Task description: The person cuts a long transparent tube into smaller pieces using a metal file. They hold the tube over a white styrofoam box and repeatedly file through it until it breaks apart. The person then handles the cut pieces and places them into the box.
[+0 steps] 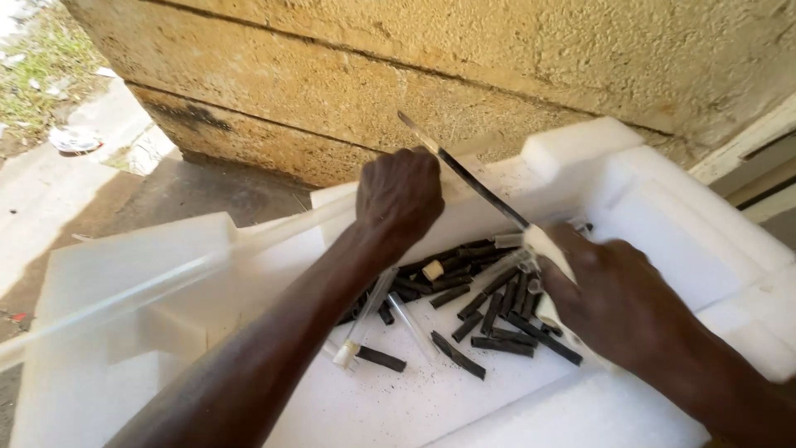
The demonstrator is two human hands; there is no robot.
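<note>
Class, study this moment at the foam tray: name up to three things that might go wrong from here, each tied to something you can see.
1. The right hand holds a hacksaw blade bare; it passes close by the left hand, so a slip might cut the knuckles.
2. The long clear tube juts far past the white foam tray unsupported; it might flex or snap.
3. The short black pieces lie loose and might roll or scatter.

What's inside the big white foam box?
In the foam box lies a pile of short black tubes, some clear tubes and black crumbs. The left hand and right hand, holding a knife, cover part of the pile.
</note>
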